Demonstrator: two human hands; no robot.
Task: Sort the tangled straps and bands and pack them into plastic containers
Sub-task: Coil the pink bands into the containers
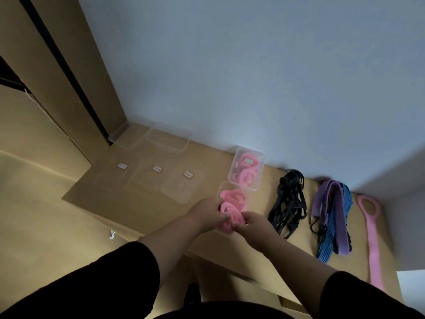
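Tan worktop (pixel 142 217) against a pale wall: left hand (pixel 208 211) and right hand (pixel 253 223) both pinch pink bands (pixel 232 209) in a clear plastic container (pixel 222 188).

Four clear containers (pixel 246 168), three lids (pixel 182 186), two hands (pixel 209 212), one long pink strap (pixel 372 238).

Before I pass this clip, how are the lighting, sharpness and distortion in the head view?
Head view: dim and bluish, no glare, soft throughout. Wide-angle bending tilts the wall and cardboard. Both hands, left hand and right hand, are smeared over the pink bands, so the fingers are unclear; the lid labels are unreadable, and the black straps merge into one dark mass.
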